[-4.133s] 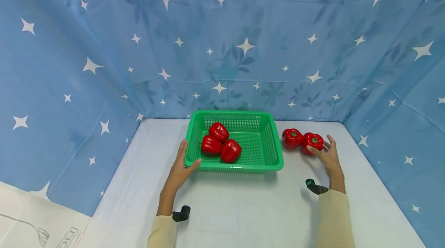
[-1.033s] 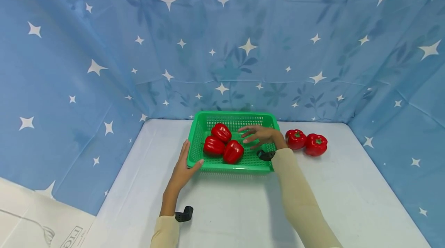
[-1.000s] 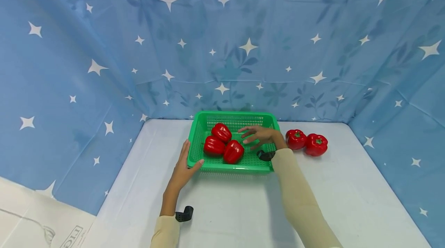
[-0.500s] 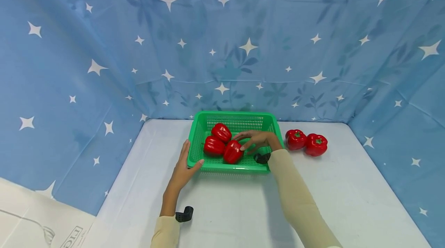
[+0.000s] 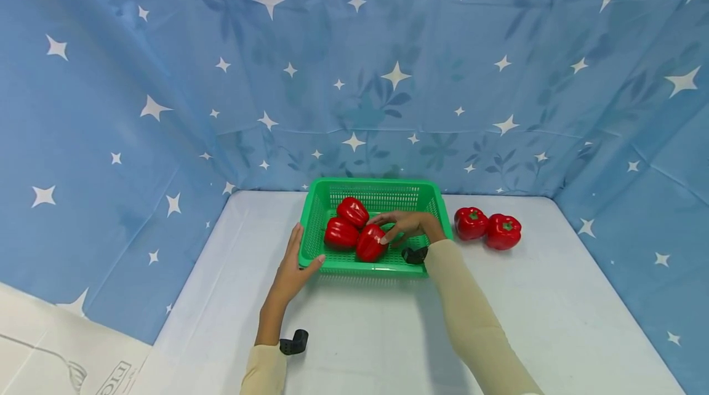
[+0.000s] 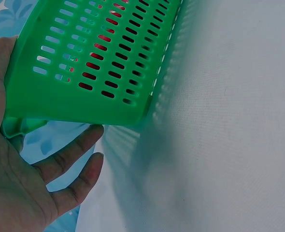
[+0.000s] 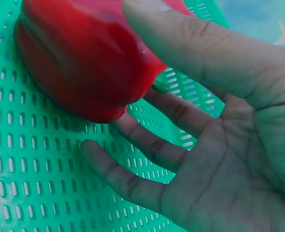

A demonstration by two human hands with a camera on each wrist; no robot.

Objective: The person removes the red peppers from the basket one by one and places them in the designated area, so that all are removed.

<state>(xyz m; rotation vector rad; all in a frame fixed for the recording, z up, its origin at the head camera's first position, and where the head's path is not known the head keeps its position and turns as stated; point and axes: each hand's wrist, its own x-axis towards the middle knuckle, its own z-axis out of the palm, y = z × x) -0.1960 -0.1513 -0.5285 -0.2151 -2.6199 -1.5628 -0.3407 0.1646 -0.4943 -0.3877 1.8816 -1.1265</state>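
Note:
A green slotted basket (image 5: 365, 268) contains three red bell peppers. My right hand (image 5: 408, 224) reaches in and grips the nearest bell pepper (image 5: 372, 244) at its stem end. Close up in the right wrist view, the thumb lies over this bell pepper (image 7: 84, 58), while the other fingers come from beneath and the lower ones stay off it. Against the basket's left end rests my left hand (image 5: 290, 273), fingers straight and thumb by the front corner. In the left wrist view, two fingers extend below the basket's wall (image 6: 79, 106).
Two more red bell peppers, one (image 5: 471, 223) beside another (image 5: 503, 232), stand on the white table (image 5: 360, 339) right of the basket. A blue starry curtain (image 5: 332, 106) encloses the back and sides.
My right hand has left the bell peppers outside, swung left over the basket and closed its fingers on the nearest bell pepper inside. The left hand keeps its place.

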